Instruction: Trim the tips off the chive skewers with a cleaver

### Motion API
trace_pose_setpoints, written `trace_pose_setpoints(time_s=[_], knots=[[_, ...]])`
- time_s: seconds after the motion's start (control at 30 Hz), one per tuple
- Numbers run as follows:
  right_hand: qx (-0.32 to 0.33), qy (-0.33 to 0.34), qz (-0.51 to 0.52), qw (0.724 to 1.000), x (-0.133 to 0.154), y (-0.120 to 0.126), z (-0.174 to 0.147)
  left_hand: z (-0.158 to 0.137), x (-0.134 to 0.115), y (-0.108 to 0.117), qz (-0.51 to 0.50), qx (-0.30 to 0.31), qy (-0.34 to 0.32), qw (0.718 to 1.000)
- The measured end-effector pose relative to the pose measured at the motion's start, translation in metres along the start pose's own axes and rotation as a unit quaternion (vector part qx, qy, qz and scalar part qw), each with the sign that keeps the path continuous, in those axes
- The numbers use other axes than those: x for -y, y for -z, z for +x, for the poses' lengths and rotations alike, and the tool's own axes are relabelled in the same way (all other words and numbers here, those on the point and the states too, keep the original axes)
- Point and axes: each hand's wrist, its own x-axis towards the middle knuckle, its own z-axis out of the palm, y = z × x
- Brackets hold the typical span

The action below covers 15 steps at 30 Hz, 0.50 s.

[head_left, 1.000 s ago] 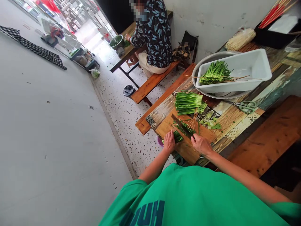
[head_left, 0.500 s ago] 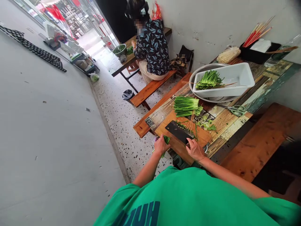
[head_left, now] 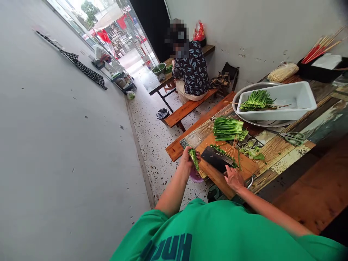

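My left hand [head_left: 188, 159] is closed around a small bunch of green chives [head_left: 193, 158], held at the near left edge of the wooden cutting board [head_left: 214, 177]. My right hand [head_left: 234, 179] grips the handle end of a dark, broad-bladed cleaver [head_left: 213, 158], which lies across the board. Chopped green bits [head_left: 217, 148] show along the blade's far side. Behind the cleaver lies a larger pile of chives [head_left: 227, 128], with several thin bamboo skewers [head_left: 233, 145] leaning over the board beside it.
Limp trimmings [head_left: 252, 152] and green-handled scissors [head_left: 295, 138] lie right of the board. A white tub [head_left: 290, 114] holding skewered chives rests in a round metal basin [head_left: 236, 95]. Below the table edge is a purple container [head_left: 196, 175]. Another person [head_left: 193, 72] sits at a farther table.
My left hand has turned and come up, so the chive bunch shows more fully. My right hand stays at the cleaver's handle. The whole view has shifted.
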Motion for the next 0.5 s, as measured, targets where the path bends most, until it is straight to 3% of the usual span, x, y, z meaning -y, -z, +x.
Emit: trace_pose_setpoints(time_s=[0.1, 0.17, 0.3, 0.37, 0.5], knots=[[-0.023, 0.01, 0.061, 0.998, 0.004, 0.019, 0.003, -0.004, 0.003, -0.015, -0.146, 0.056, 0.065, 0.986], [-0.005, 0.057, 0.182, 0.982, 0.01, 0.038, 0.003, -0.005, 0.006, -0.027, -0.183, 0.075, 0.078, 0.977], [0.095, 0.135, 0.407, 0.898, 0.019, 0.077, -0.006, -0.006, 0.009, -0.054, -0.206, 0.092, 0.077, 0.971], [0.07, 0.132, 0.438, 0.887, 0.017, 0.092, -0.012, -0.008, 0.011, -0.069, -0.208, 0.105, 0.075, 0.97], [-0.041, 0.092, 0.46, 0.882, -0.001, 0.115, -0.017, -0.008, 0.026, -0.093, -0.225, 0.148, 0.093, 0.959]])
